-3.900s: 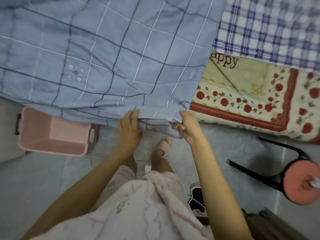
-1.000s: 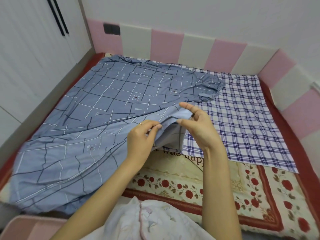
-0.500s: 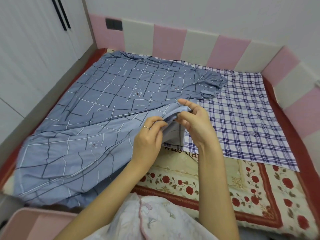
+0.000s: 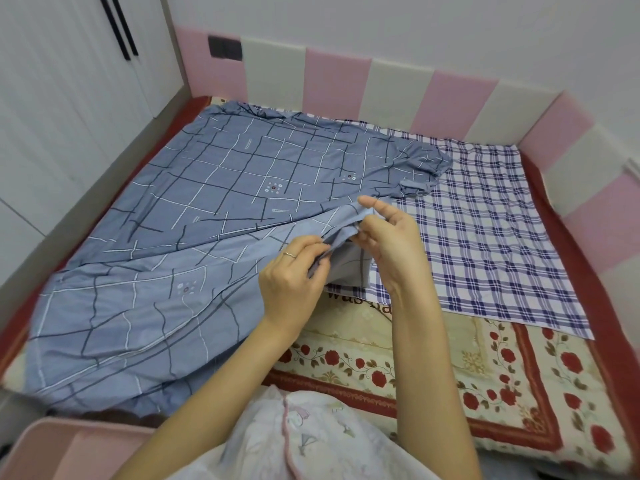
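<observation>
notably, left hand (image 4: pixel 294 271) and right hand (image 4: pixel 388 244) pinch the blue sheet (image 4: pixel 207 209) edge thinly; a tug likely slips it free.

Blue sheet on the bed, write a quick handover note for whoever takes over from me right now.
Left hand: pinches the lifted near-right corner of the blue sheet.
Right hand: pinches the same corner just beside it, index finger raised.
Blue sheet: lies left of the plaid cloth, its far right corner bunched on that cloth.
Done: the left side is laid out, with some folds.
Left: probably pull this corner right over the plaid cloth and floral mat, then smooth the bunched corner.
</observation>
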Motion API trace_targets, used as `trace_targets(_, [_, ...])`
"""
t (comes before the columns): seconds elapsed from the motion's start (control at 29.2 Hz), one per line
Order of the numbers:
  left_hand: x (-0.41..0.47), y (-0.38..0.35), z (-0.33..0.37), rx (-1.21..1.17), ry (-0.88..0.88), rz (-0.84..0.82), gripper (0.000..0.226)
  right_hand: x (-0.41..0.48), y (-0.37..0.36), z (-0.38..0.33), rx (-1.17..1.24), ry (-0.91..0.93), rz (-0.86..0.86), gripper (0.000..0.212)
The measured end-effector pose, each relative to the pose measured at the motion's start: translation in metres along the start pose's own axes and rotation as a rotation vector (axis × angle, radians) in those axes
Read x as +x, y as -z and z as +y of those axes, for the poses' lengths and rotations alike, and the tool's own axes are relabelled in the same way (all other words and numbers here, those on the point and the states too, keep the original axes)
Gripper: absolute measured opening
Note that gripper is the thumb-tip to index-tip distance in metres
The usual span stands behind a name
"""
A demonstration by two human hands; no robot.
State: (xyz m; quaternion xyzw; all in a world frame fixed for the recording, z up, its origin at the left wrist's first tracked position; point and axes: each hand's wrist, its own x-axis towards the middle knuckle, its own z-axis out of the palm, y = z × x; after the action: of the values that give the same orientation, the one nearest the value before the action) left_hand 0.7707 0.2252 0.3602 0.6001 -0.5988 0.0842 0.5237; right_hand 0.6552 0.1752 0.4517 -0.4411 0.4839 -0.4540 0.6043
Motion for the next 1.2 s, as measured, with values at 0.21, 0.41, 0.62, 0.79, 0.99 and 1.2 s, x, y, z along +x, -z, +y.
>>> trace_targets(0.21, [0.0,0.009,-0.002,-0.129,0.067,-0.043,0.005,0.006,0.005,0.01,-0.504,0.211,0.189,0.031])
trace_targets(0.41, [0.015,0.022,0.002,-0.157,0.135,-0.039,0.012,0.003,0.007,0.017,-0.605,0.446,0.166,0.027])
trace_targets(0.62, [0.024,0.03,0.001,-0.246,0.258,-0.054,0.019,-0.003,0.013,0.013,-0.338,0.244,-0.094,0.018])
trace_targets(0.79, [0.03,0.042,-0.006,-0.272,0.316,-0.09,0.022,-0.006,0.038,0.01,-0.415,0.193,-0.333,0.026])
trace_targets(0.99, [0.031,0.048,-0.005,-0.31,0.321,-0.186,0.024,-0.002,0.027,0.017,-0.364,0.366,-0.174,0.019])
trace_targets(1.2, [0.027,0.051,0.0,-0.348,0.451,-0.237,0.029,-0.004,0.017,0.026,-0.441,0.599,-0.017,0.02])
